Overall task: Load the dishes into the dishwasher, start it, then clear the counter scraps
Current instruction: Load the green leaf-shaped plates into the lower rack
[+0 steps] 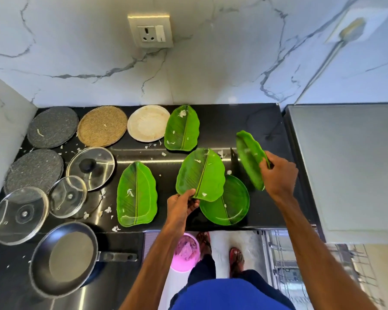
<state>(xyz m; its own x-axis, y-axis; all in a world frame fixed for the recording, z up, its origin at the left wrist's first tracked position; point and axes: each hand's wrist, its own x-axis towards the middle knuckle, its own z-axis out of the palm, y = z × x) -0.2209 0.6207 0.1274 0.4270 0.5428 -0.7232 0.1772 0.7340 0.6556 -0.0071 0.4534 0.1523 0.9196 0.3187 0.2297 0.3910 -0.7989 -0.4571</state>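
**Two leaf plates lifted, the rest of the counter waiting**

Black stone counter (211, 128) under a marble wall, crowded with dishes and dotted with white scraps (108, 209). Standing here, I'd say the loading has barely begun. The left hand (181, 204) pinches the near tip of one leaf-shaped green plate (201, 174), raised over a round green plate (230, 203). The right hand (279, 173) is closed on another leaf plate (249, 158), tilted on edge at the right.

Two more leaf plates (136, 194) lie flat, and farther left sit a pale round plate (148, 123), a woven mat (102, 125), two dark discs (52, 126), three glass lids (90, 167) and an empty frying pan (64, 257).

Down by the feet, a pink bucket (185, 250) holds pale scraps. At lower right a wire rack (285, 262), likely the dishwasher's, looks empty where it shows.
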